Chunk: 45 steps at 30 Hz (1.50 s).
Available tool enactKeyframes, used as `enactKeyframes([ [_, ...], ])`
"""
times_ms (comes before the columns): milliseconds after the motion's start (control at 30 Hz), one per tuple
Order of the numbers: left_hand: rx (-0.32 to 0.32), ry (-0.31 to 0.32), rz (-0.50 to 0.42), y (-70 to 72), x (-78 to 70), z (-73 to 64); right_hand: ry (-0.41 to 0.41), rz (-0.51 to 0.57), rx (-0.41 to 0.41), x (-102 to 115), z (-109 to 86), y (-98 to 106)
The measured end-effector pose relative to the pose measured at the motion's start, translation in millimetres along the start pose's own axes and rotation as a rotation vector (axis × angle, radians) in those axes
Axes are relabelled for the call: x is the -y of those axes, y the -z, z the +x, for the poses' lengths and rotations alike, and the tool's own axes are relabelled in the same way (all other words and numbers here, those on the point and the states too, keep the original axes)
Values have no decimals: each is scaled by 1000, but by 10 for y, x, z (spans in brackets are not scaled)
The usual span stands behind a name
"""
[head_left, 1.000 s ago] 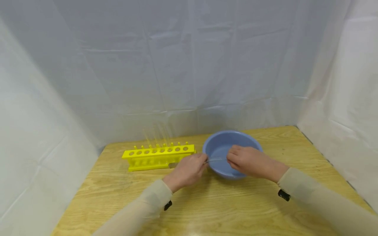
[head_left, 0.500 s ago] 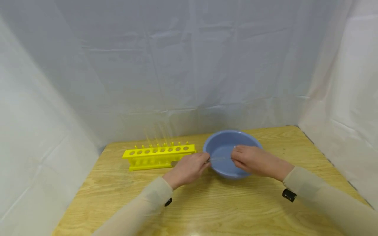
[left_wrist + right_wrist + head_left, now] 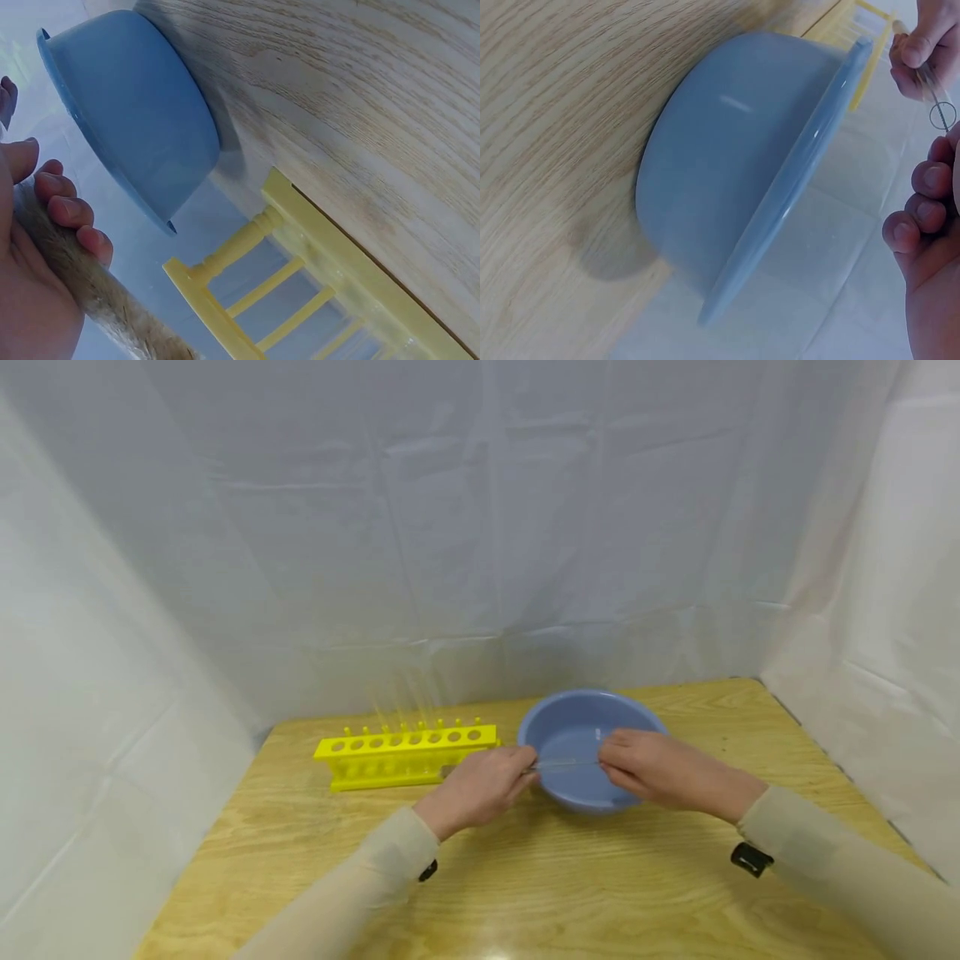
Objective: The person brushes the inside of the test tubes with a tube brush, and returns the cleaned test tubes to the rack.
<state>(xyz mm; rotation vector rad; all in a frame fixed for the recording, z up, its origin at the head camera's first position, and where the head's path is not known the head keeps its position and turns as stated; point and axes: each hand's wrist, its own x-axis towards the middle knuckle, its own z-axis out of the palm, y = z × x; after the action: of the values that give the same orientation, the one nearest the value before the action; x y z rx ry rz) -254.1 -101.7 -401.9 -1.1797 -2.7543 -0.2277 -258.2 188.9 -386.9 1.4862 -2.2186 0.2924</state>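
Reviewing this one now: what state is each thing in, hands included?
Left hand: gripping the glass tube.
Right hand: gripping the brush's wire end.
Glass tube: clear, held crosswise between the hands.
Brush: bristles inside the glass tube, wire running out.
Basin: upright on the table.
Rack: upright on the table.
Other tubes: standing at the rack's back, too faint to count.
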Motion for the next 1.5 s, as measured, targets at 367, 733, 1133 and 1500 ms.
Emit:
enactKeyframes([
  [367,-2,36,-43,-23,143,-96,-99,24,62,-31,-166,182],
  [733,-21,51,-68,-22,347,-254,-133,-44,52,-104,-387,411],
  [1133,-11,68,-68,-14,372,-280,-202,-43,69,-127,-543,549],
  [1500,29,91,-93,9,337,-362,-198,-81,-53,-113,-622,598],
])
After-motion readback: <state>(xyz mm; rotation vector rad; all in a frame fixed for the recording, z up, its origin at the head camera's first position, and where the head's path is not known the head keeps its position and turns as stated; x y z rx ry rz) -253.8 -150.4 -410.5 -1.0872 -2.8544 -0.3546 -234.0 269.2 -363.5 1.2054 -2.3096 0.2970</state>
